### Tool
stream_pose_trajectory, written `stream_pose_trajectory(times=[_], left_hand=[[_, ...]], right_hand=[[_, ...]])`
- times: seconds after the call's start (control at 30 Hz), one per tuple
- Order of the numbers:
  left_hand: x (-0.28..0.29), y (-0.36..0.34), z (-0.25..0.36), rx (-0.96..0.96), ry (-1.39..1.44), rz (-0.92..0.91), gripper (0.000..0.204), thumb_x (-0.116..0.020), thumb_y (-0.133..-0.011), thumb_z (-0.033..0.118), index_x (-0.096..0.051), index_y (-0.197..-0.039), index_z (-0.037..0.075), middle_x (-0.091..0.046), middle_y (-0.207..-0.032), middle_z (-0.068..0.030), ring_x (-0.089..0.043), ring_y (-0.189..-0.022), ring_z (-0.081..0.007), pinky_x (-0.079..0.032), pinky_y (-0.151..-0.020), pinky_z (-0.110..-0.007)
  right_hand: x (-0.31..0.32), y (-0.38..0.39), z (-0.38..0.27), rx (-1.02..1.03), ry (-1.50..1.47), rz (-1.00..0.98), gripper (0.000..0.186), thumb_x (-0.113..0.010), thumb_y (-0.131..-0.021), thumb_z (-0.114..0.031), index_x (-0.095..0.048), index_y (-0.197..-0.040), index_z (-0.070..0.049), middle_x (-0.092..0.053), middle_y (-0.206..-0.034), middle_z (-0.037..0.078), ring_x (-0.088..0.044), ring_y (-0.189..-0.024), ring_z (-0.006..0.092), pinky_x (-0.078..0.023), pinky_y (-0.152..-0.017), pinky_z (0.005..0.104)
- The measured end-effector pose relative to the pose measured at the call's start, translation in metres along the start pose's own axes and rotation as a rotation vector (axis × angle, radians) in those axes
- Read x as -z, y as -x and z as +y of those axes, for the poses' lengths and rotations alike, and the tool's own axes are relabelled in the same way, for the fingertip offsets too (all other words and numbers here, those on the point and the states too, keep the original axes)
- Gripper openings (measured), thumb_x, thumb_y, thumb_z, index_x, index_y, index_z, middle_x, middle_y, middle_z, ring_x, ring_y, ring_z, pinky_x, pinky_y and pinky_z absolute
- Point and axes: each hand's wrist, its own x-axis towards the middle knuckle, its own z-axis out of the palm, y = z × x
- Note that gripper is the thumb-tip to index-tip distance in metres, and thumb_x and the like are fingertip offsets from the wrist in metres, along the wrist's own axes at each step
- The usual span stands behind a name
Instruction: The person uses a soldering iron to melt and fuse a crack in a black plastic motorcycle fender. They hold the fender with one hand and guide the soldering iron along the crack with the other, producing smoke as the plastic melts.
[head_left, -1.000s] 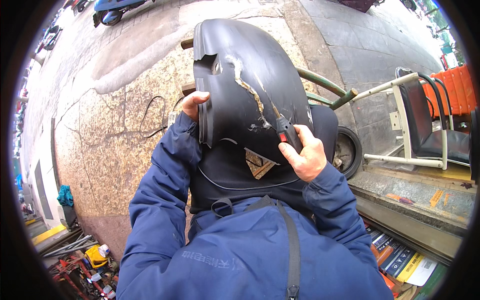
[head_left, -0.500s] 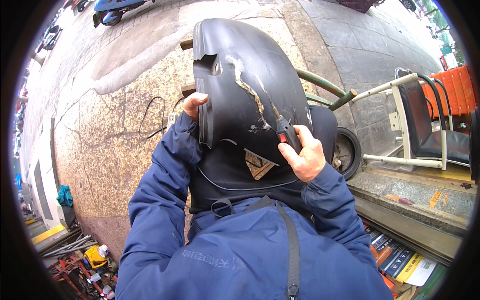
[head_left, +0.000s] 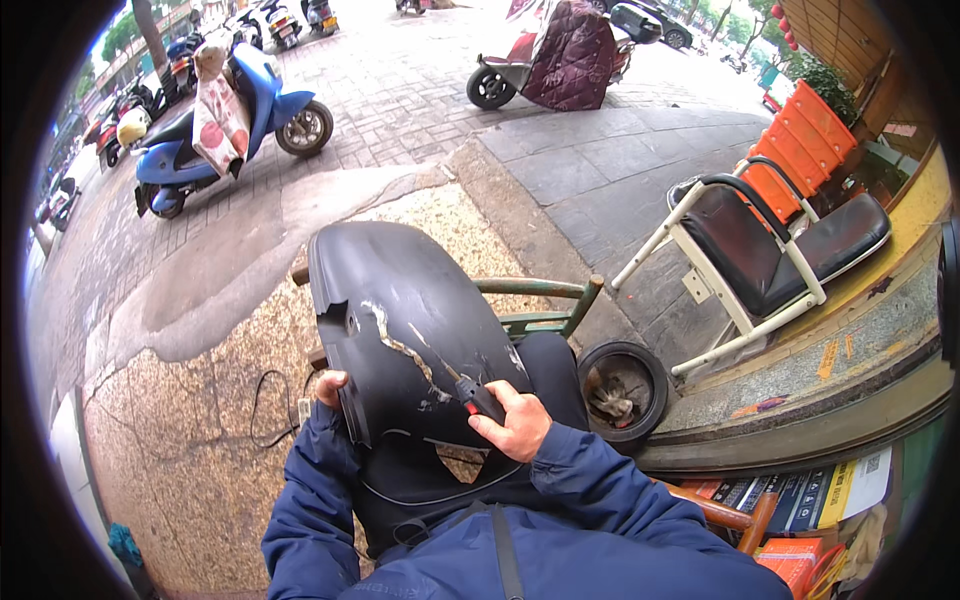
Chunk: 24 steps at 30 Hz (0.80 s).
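A curved black plastic panel [head_left: 425,285] rests across my lap and against a green-painted frame [head_left: 540,288]; a rough, pale, jagged seam [head_left: 402,350] runs down its face among white scuffs. My left hand [head_left: 328,390] is closed on the panel's left edge, fingers mostly hidden behind it. In my right hand [head_left: 510,425] is a black soldering-iron-like tool [head_left: 481,398] with a red switch, its thin metal tip lying over the panel just right of the seam; whether it touches is unclear.
A tire [head_left: 650,392] lies at my right, near an upturned white-framed chair [head_left: 730,250] and orange plastic barrier [head_left: 800,130]. A looped cord [head_left: 258,410] is on the pavement at left. A blue scooter [head_left: 170,165] and covered scooter [head_left: 560,70] stand beyond; boxes [head_left: 790,560] lie lower right.
The view has tilted up, showing more street and scooters, so the panel and hands sit lower in the picture. Both hands keep much the same hold on the panel and tool.
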Motion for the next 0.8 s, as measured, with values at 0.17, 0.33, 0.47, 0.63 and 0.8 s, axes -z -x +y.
stream_pose_trajectory(times=[0.17,0.33,0.47,0.63,0.8], left_hand=[[0.027,0.010,-0.003,-0.038,-0.064,-0.014,0.069,-0.064,-0.089,0.037,-0.055,-0.138,-0.010,-0.067,-0.128,-0.0274,-0.069,-0.111,-0.0417,-0.056,-0.100,-0.054],[0.035,0.009,-0.012,-0.158,-0.226,-0.108,0.071,-0.064,-0.090,0.040,-0.055,-0.138,-0.011,-0.067,-0.129,-0.0278,-0.069,-0.111,-0.0421,-0.055,-0.100,-0.055],[0.005,0.013,-0.013,-0.055,0.005,-0.009,0.064,-0.062,-0.091,0.033,-0.054,-0.139,-0.009,-0.068,-0.127,-0.0264,-0.070,-0.111,-0.0406,-0.057,-0.099,-0.053],[-0.015,0.014,-0.010,-0.012,0.064,-0.001,0.063,-0.063,-0.091,0.030,-0.053,-0.140,-0.008,-0.068,-0.127,-0.0267,-0.070,-0.112,-0.0412,-0.057,-0.099,-0.054],[-0.003,0.016,-0.010,-0.018,0.071,-0.035,0.065,-0.065,-0.091,0.031,-0.052,-0.141,-0.008,-0.067,-0.128,-0.0268,-0.069,-0.113,-0.0417,-0.056,-0.100,-0.055]], right_hand=[[0.002,0.000,-0.005,-0.075,0.014,0.044,0.045,-0.077,-0.091,-0.034,-0.062,-0.120,-0.003,-0.072,-0.091,0.027,-0.072,-0.088,0.0454,-0.057,-0.078,0.0478],[0.000,0.004,0.006,-0.027,-0.116,0.093,0.043,-0.078,-0.090,-0.027,-0.061,-0.119,0.001,-0.072,-0.093,0.027,-0.074,-0.089,0.0426,-0.057,-0.078,0.0439],[-0.002,0.011,0.008,-0.123,-0.116,0.042,0.046,-0.079,-0.091,-0.026,-0.060,-0.121,0.003,-0.073,-0.088,0.022,-0.075,-0.080,0.0350,-0.057,-0.073,0.0407],[0.003,0.020,-0.002,-0.048,-0.032,-0.003,0.046,-0.078,-0.090,-0.025,-0.060,-0.122,0.003,-0.072,-0.087,0.025,-0.075,-0.080,0.0383,-0.057,-0.073,0.0419],[0.002,0.023,-0.004,-0.059,-0.011,-0.027,0.046,-0.077,-0.089,-0.024,-0.060,-0.122,0.003,-0.072,-0.086,0.028,-0.074,-0.081,0.0419,-0.057,-0.073,0.0439]])
